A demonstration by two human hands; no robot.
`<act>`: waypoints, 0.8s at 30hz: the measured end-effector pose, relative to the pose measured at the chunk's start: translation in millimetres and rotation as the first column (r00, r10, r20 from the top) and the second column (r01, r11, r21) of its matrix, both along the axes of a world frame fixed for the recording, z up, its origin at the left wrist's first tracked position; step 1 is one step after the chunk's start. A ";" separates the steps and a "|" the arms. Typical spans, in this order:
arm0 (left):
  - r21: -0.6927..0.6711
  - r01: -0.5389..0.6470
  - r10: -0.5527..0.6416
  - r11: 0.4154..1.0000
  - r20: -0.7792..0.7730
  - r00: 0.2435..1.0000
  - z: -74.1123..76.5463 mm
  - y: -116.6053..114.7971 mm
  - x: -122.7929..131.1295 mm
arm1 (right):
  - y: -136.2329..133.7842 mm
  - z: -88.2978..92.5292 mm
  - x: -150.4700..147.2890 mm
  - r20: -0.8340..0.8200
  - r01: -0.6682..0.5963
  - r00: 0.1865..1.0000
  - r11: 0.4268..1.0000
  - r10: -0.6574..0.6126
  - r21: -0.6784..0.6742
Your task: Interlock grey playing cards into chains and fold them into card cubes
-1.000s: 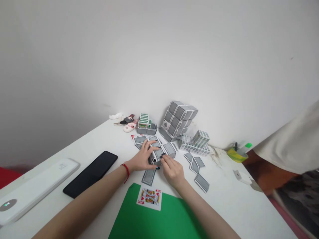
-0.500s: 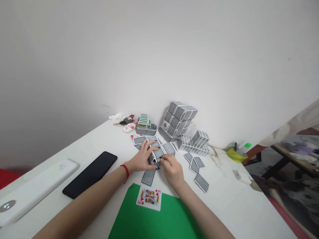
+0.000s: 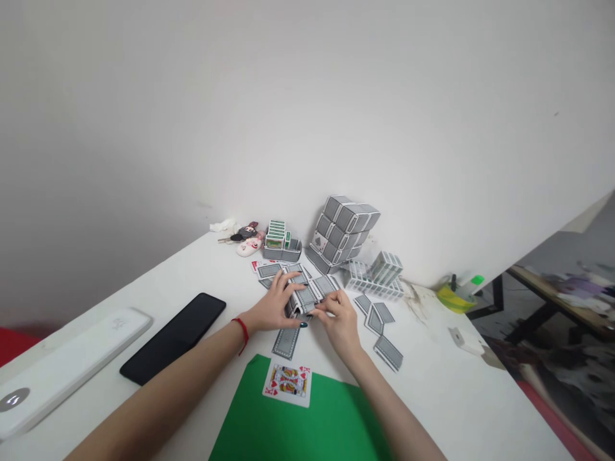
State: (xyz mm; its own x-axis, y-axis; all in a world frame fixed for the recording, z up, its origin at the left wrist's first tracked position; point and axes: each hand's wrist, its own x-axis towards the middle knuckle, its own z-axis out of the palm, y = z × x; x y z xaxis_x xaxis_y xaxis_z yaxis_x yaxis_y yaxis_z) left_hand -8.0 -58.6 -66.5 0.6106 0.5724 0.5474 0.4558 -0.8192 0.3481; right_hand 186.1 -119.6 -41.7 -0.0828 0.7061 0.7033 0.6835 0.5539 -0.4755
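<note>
On the white table point(image 3: 202, 269) both my hands work on a small folded piece made of grey-backed playing cards point(image 3: 306, 298). My left hand point(image 3: 276, 304), with a red string at the wrist, curls over its left side and presses it down. My right hand point(image 3: 340, 317) pinches the right edge of the same card piece with its fingertips. Loose grey-backed cards point(image 3: 287, 341) lie flat around the hands. A face-up king of hearts point(image 3: 288, 381) rests on a green mat point(image 3: 298, 422) near me.
A stacked card structure point(image 3: 343, 232) leans against the wall, with a lower card block point(image 3: 377, 272) and a card tray point(image 3: 281, 242) beside it. A black phone point(image 3: 175, 336) and a white device point(image 3: 62, 368) lie left. A yellow tape roll point(image 3: 454, 296) sits right.
My right hand has moved a little up and to the right along the card piece. The pale cloth at the right edge has gone from view. My left hand stays put.
</note>
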 end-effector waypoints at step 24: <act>0.012 0.006 -0.006 1.000 -0.008 1.000 -1.2 0.2 -0.5 | 0.8 -24.4 -5.2 -0.616 -0.298 0.777 0.785 -0.132 -0.543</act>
